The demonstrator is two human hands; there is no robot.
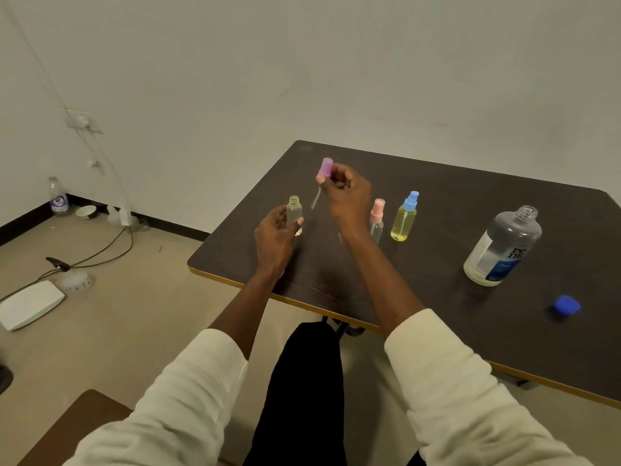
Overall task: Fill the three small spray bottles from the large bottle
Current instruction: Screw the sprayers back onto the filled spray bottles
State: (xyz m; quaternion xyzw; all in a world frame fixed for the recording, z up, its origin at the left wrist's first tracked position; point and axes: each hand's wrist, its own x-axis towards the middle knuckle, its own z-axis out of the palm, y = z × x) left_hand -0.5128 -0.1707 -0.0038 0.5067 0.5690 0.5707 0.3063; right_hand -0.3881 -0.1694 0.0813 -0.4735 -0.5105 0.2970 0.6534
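My left hand (274, 232) grips a small clear spray bottle (294, 211) with its neck uncapped, upright on the dark table (437, 210). Above and to its right, my right hand (347, 196) pinches the purple spray top (325, 168), lifted off, its thin dip tube hanging down beside the bottle's mouth. A pink-capped small bottle (377, 218) and a blue-capped yellowish bottle (405, 218) stand to the right, both capped. The large clear bottle (502, 247) with a blue label stands open at the right. Its blue cap (567, 305) lies on the table nearer to me.
The table's front edge (255, 289) runs diagonally above my legs. On the floor at left lie a white flat device (30, 304), cables (100, 252), small bowls (77, 282) and a plastic bottle (57, 198) by the wall. A wooden surface (84, 422) shows at the bottom left.
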